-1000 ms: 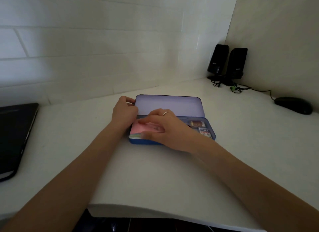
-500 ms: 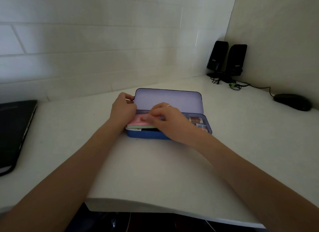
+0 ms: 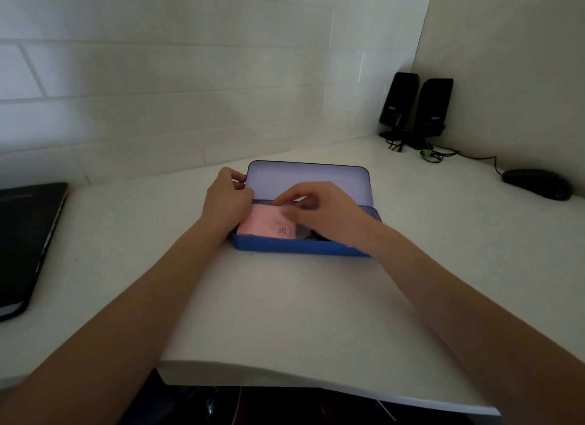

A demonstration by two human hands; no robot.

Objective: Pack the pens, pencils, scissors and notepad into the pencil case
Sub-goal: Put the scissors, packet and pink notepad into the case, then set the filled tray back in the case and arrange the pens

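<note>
**Seating the notepad in the left end of the case**

You are working over the blue pencil case (image 3: 300, 246), which is lying open on the white desk (image 3: 285, 298) with its lid (image 3: 307, 179) standing up at the back. Your left hand (image 3: 226, 203) is sitting at the case's left end, fingers curled round the lid's left edge; you are likely bracing the tin there so it is not sliding while the other hand works. Your right hand (image 3: 319, 209) is hovering over the middle of the tray, fingers bent and blurred; whether the fingertips are pinching the pink notepad (image 3: 266, 223) or only touching its upper right corner, I cannot tell. The notepad is lying in the left half of the tray, looking tilted rather than fully flat. To its right some dark contents are showing, too dim to name. A laptop (image 3: 28, 244), two speakers (image 3: 416, 108) and a mouse (image 3: 536, 184) are sitting well apart from the case.
</note>
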